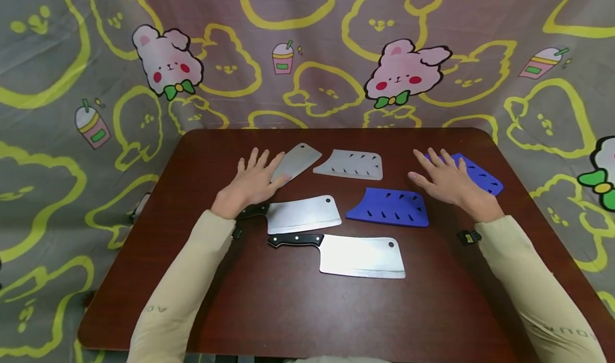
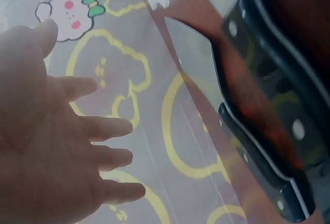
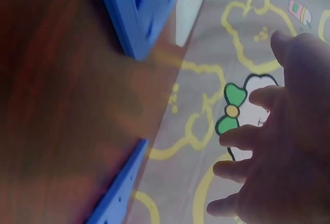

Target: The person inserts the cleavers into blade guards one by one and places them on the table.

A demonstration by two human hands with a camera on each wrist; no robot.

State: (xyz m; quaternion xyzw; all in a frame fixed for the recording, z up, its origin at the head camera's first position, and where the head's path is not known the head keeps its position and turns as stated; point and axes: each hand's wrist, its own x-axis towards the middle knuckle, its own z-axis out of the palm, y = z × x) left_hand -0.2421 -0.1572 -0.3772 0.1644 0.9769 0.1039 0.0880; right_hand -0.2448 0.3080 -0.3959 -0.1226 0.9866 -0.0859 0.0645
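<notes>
My left hand (image 1: 252, 181) is spread, palm down and holding nothing, above the back left of the table. Past its fingertips lies a cleaver (image 1: 299, 161) whose handle is hidden under the hand. A second cleaver (image 1: 304, 213) lies just nearer, its handle partly behind the wrist. In front of that is a third cleaver (image 1: 362, 256), black handle to the left. Fingers apart and holding nothing, my right hand (image 1: 447, 181) is over the back right, overlapping a blue slotted blade guard (image 1: 482, 180). Another blue blade guard (image 1: 389, 207) lies to its left, with a white one (image 1: 353, 164) behind.
The dark red-brown table (image 1: 288, 309) has rounded corners. A cartoon-print cloth (image 1: 326, 42) hangs close behind it and along both sides. Each wrist carries a small black strap buckle, the right one (image 1: 470, 237) showing beside the sleeve.
</notes>
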